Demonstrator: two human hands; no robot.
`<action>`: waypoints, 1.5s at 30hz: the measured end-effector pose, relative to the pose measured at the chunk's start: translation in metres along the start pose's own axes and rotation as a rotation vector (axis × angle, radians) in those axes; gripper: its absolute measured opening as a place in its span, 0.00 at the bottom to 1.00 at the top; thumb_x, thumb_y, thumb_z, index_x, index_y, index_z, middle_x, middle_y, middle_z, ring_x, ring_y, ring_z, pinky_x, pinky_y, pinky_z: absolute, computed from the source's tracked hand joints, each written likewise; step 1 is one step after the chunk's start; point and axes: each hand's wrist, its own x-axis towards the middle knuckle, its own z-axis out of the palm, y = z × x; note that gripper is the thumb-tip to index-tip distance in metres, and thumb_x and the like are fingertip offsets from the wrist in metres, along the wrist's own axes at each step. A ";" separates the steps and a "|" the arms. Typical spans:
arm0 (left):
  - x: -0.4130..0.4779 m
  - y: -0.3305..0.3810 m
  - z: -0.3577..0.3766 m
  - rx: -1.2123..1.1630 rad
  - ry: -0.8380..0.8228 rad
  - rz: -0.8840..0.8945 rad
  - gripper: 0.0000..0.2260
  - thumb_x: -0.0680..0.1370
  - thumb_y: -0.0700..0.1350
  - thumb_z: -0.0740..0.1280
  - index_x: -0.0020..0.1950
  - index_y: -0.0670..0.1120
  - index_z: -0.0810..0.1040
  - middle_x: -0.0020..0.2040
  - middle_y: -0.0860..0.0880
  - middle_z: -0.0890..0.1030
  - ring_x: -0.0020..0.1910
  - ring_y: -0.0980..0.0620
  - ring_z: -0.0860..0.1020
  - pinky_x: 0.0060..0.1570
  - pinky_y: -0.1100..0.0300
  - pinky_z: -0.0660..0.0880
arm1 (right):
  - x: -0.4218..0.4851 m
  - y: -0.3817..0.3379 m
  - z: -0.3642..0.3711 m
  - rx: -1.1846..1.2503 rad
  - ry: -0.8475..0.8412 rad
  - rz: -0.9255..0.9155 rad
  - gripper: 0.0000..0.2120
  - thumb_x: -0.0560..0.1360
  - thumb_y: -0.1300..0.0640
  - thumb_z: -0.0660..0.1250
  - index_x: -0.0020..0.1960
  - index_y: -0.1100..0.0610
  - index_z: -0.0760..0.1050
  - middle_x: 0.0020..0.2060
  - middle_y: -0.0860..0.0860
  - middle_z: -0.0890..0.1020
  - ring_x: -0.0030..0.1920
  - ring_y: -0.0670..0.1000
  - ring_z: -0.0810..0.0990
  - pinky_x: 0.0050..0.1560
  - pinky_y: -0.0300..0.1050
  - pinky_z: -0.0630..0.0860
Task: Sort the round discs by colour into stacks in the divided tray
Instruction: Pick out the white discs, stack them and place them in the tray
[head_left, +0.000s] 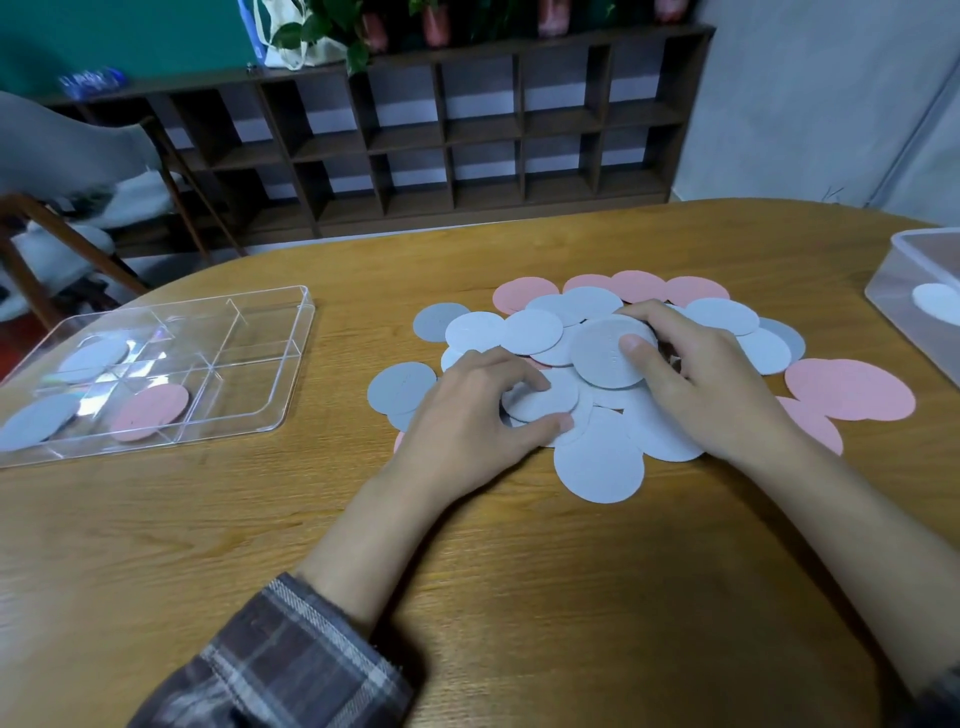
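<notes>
Midway through a colour sort, seen from the head camera: a person's left hand (467, 410) and right hand (701, 384) work side by side, close but not touching, in a loose pile of discs (597, 457) on the wooden surface (467, 571). The right hand grips a small grey stack (605, 361), thumb pressed on its top face and fingers curled round its far edge. Just beside it, the left hand pinches a pale disc (543, 400) between thumb and fingers. Pink discs (852, 389) ring the heap's far and right sides. Well apart to the left lies the clear divided tray (275, 332), with a pink disc (150, 413) in one near compartment and grey discs (93, 358) in those beside it. The step in hand appears to be gathering greys. The next move would likely call for adding the pale disc to the stack, squaring the edges, then carrying it left to the matching compartment. Faint embossing on the top disc and print on a blue packet (91, 82) atop the shelf (415, 140) are too blurred to read.
</notes>
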 end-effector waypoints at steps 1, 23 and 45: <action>0.000 0.000 0.000 -0.002 0.016 0.013 0.13 0.74 0.60 0.75 0.53 0.55 0.83 0.50 0.61 0.81 0.50 0.59 0.75 0.48 0.59 0.73 | 0.000 0.000 0.000 0.002 0.009 0.004 0.10 0.85 0.54 0.61 0.63 0.50 0.77 0.47 0.50 0.83 0.46 0.51 0.78 0.49 0.52 0.75; 0.000 0.009 -0.004 -0.291 0.280 -0.050 0.05 0.78 0.45 0.76 0.52 0.47 0.87 0.39 0.55 0.85 0.38 0.60 0.82 0.41 0.67 0.75 | -0.004 -0.009 0.006 0.157 -0.110 -0.016 0.17 0.86 0.57 0.57 0.68 0.42 0.77 0.38 0.50 0.82 0.43 0.47 0.81 0.45 0.41 0.74; -0.003 0.006 0.001 0.075 -0.024 -0.084 0.31 0.64 0.72 0.75 0.63 0.60 0.82 0.58 0.61 0.77 0.61 0.58 0.73 0.63 0.48 0.73 | 0.002 0.006 0.004 0.052 0.026 0.027 0.13 0.83 0.54 0.63 0.66 0.45 0.77 0.46 0.55 0.84 0.47 0.55 0.81 0.50 0.58 0.78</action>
